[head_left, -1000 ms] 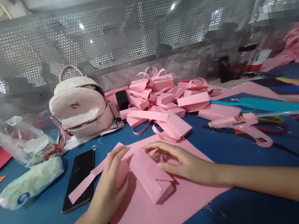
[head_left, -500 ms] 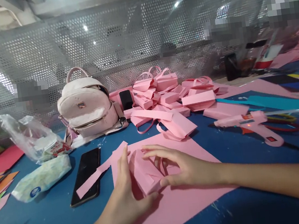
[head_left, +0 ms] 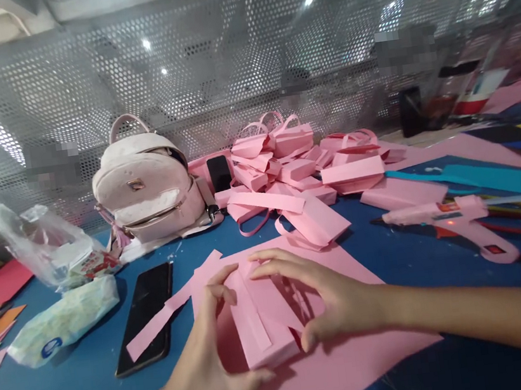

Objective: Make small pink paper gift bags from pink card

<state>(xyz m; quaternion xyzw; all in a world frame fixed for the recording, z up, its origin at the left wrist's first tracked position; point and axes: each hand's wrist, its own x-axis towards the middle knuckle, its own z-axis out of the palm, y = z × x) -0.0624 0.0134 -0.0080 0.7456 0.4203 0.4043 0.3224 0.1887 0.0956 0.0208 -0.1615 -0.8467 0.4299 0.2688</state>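
Two hands meet at one folded pink paper box (head_left: 262,319) in the lower centre of the frame, which lies on one large pink paper sheet (head_left: 342,376). The left hand (head_left: 205,356) curves along its left side, fingertips at the upper left edge and thumb by the near end; it is spread wide, thumb well apart from fingers. The right hand (head_left: 335,294) is also wide, fingertips on the far part of the box and thumb at its near right corner.

Left of centre, one black smartphone (head_left: 145,319) lies flat on the blue surface (head_left: 84,384), crossed by one pink paper strip (head_left: 148,331). At the left are one tissue pack (head_left: 66,320) and, just behind it, one clear plastic bag (head_left: 46,242).

One pale pink backpack (head_left: 145,191) stands upper left of centre, with one small black device (head_left: 219,173) upright to its right. A heap of pink paper bags (head_left: 318,216) fills the middle of the frame; they overlap too much to count exactly. At the right lies one pink glue gun (head_left: 460,217), with teal paper (head_left: 493,174) behind it. One perforated metal screen (head_left: 223,59) spans the top.
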